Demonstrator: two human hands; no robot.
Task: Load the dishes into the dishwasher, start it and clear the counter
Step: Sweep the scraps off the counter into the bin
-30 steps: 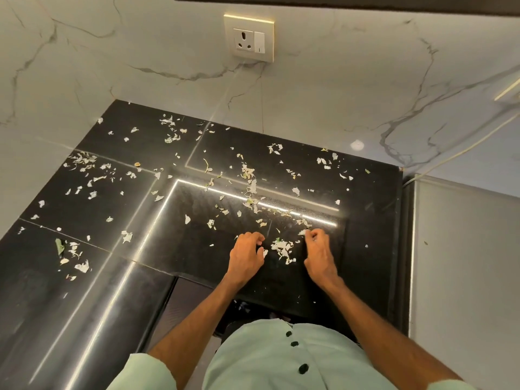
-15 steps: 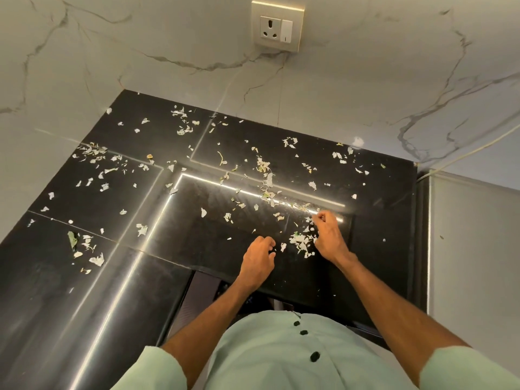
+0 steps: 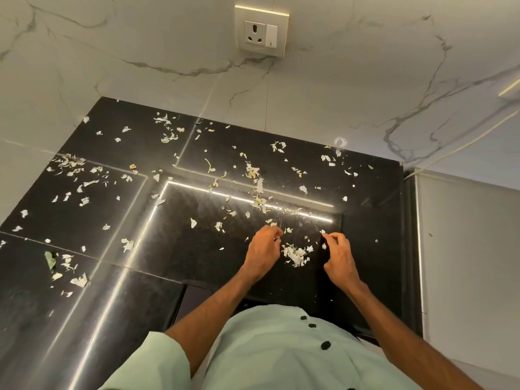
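Many scraps (image 3: 168,138) littering counter (image 3: 368,198), left hand (image 3: 263,250), right hand (image 3: 339,256) flanking pile (image 3: 295,254), grips curled (contents unclear), socket (image 3: 261,30) behind

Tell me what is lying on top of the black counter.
Pale and green scraps are scattered across the counter, with a small heap between the left hand and right hand. Whatever lies under the hands is hidden.

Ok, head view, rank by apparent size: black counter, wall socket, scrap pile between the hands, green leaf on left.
black counter
wall socket
scrap pile
green leaf
Socket sits farther off, so its true size versus the pile is unsure.
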